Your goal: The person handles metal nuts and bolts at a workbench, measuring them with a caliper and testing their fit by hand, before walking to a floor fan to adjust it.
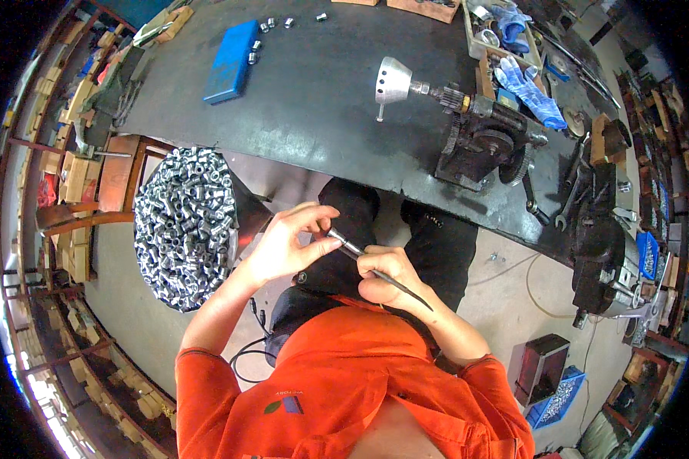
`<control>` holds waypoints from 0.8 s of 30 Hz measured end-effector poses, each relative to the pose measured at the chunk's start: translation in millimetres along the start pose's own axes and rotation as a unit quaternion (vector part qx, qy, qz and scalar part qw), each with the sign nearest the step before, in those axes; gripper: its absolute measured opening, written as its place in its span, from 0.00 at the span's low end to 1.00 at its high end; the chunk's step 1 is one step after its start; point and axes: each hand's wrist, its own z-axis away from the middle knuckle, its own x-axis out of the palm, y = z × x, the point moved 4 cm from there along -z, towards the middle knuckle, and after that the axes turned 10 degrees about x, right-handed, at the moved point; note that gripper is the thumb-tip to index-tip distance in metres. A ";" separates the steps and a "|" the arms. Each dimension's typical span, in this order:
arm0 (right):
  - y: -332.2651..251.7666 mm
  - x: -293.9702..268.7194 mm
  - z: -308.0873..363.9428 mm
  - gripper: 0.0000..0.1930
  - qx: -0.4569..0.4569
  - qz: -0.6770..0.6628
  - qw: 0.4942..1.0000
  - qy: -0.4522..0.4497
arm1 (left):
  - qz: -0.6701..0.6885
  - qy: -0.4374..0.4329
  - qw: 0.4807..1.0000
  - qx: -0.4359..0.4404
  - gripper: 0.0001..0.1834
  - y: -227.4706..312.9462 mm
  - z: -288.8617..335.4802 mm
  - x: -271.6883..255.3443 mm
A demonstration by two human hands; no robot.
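My left hand (291, 241) is closed in a pinch on a small shiny metal sleeve (334, 233), held above my lap. My right hand (386, 271) grips a slim metal tool (412, 294) with a dark, tapering tail that runs back past my wrist. The tool's front end points up and left and meets the sleeve; whether it sits inside cannot be made out. Left of my left hand stands a wide container heaped with small metal sleeves (184, 226) of a similar look. Fingers cover part of both held things.
Ahead is a dark workbench (306, 99) with a blue box (231, 63) and several loose sleeves (288, 23). A geared hand-crank device (486, 141) stands at its right, near a vise (601, 237). Blue-white gloves (530, 88) lie behind it. A wooden stool (119, 183) is at left.
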 end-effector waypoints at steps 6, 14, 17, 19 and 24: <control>-3.5 -0.6 1.8 0.10 0.005 0.062 0.998 0.002 | 0.104 -0.027 0.978 -0.177 0.14 -19.7 8.7 8.7; 0.2 2.9 -0.9 0.08 0.037 -0.082 0.996 -0.010 | 0.259 -0.035 0.943 -0.204 0.08 -17.3 9.8 18.6; 3.3 -0.5 0.5 0.07 0.055 -0.118 0.991 -0.039 | 0.309 -0.051 0.934 -0.173 0.09 -19.4 9.1 10.5; 11.6 -7.1 3.0 0.07 0.066 -0.128 0.988 -0.049 | 0.272 -0.019 0.944 -0.186 0.09 -19.9 5.7 -0.3; -18.6 -27.5 10.2 0.10 -0.029 -0.104 0.993 0.049 | -0.200 0.015 0.979 -0.028 0.10 -8.3 -2.3 -16.1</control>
